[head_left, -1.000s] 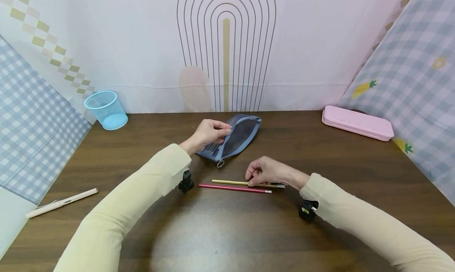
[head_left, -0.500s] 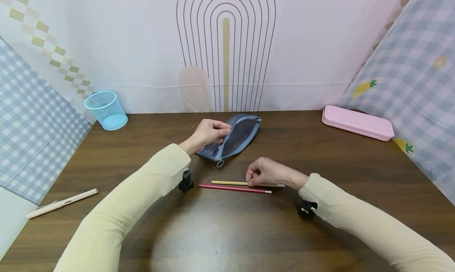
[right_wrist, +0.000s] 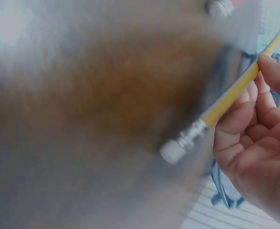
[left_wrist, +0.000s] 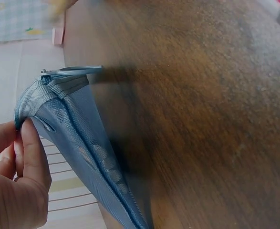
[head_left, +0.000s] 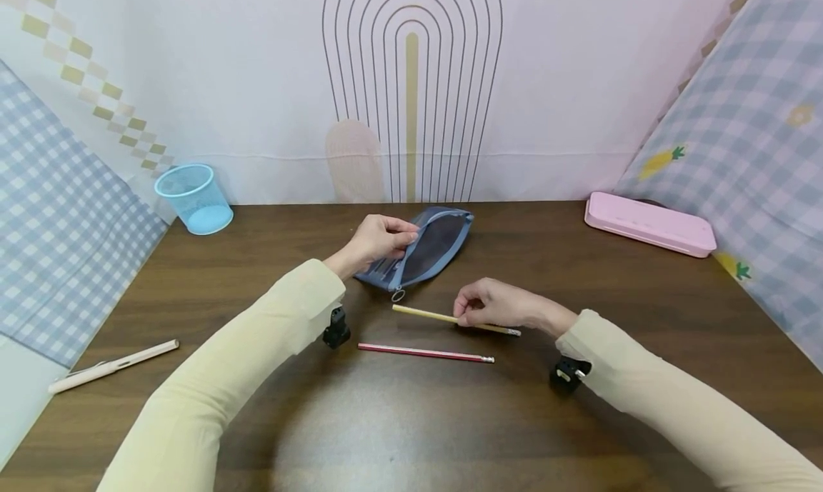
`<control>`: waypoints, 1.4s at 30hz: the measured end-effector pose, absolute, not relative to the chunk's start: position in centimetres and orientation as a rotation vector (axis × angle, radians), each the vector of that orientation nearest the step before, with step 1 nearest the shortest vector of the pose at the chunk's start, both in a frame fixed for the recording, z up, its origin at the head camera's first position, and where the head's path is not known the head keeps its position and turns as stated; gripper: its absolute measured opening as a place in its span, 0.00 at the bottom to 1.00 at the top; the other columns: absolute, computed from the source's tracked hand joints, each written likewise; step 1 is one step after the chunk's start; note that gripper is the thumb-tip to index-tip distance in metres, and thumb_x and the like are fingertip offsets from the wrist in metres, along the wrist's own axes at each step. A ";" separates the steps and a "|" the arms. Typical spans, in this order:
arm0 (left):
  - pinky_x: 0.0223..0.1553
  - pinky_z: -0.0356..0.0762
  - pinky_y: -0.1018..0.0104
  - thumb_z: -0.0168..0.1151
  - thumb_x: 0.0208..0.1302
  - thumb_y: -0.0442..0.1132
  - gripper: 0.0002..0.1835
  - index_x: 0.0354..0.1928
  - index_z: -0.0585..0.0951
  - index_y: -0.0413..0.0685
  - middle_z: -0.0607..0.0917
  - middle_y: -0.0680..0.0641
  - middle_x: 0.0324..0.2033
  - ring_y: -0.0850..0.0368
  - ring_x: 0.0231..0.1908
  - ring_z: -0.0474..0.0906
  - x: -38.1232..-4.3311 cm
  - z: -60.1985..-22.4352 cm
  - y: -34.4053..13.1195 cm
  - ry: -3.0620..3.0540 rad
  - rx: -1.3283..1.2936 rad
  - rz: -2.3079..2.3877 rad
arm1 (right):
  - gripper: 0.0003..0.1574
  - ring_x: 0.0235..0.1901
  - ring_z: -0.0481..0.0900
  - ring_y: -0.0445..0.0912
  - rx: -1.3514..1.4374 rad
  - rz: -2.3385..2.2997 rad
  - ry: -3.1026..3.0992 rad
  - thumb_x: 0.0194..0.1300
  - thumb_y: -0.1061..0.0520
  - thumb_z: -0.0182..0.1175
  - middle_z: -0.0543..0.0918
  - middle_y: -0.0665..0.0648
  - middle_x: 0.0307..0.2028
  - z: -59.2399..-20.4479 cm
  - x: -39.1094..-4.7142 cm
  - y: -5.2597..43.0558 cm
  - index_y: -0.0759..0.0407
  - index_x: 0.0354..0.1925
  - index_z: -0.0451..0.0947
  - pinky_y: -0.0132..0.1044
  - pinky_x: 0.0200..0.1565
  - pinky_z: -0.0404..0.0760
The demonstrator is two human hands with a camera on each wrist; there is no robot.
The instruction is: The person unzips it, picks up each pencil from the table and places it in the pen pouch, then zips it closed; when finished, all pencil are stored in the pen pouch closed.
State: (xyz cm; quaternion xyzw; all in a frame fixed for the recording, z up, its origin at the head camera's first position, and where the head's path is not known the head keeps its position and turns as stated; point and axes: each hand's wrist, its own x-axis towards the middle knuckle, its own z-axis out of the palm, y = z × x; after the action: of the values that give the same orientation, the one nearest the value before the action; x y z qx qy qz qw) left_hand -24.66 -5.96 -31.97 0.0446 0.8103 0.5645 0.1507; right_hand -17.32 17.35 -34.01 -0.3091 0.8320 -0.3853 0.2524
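- Head view: the left hand (head_left: 375, 238) pinches the upper zip edge of a blue-grey pouch (head_left: 444, 242), whose mouth gapes on the right hand's side
- Head view: the right hand (head_left: 498, 305) grips a yellow pencil (head_left: 421, 313) between thumb and fingers, slanted, its left end near the pouch's zip ring (head_left: 398, 294) but apart from it
- Head view: a red pencil (head_left: 424, 352) lies nearer the front, with a strip of brown table (head_left: 450, 428) between it and the yellow one, and a broader stretch of wood on its near side
- Head view: the pouch sits close to the table's back edge, against which a white backdrop (head_left: 276, 85) hangs; a blue mesh cup (head_left: 194, 199) at the left back corner and a pink case (head_left: 649, 224) at the right one are well apart from both hands; a white pen (head_left: 114, 367) lies at the left edge, beyond the left sleeve (head_left: 257, 363)
- Left wrist view: thumb and fingers pinch the pouch's rim, with open wood to the right of its lower side
- Right wrist view: thumb and curled fingers hold the yellow pencil, its eraser (right_wrist: 173, 151) sticking out well past the hand
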 end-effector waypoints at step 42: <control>0.38 0.83 0.67 0.63 0.62 0.35 0.14 0.49 0.82 0.38 0.83 0.42 0.43 0.63 0.29 0.78 -24.8 -32.3 -5.8 2.281 0.128 1.649 | 0.10 0.20 0.78 0.39 0.402 -2.083 1.716 0.69 0.63 0.52 0.79 0.52 0.21 -34.6 -23.5 12.4 0.64 0.48 0.69 0.27 0.28 0.82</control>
State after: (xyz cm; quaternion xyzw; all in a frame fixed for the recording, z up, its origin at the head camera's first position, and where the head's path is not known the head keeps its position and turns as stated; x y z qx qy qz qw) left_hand -24.78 -5.75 -32.25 0.0447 0.7990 0.5776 0.1613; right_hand -23.45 12.42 -34.63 0.1441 0.6156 -0.7471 0.2053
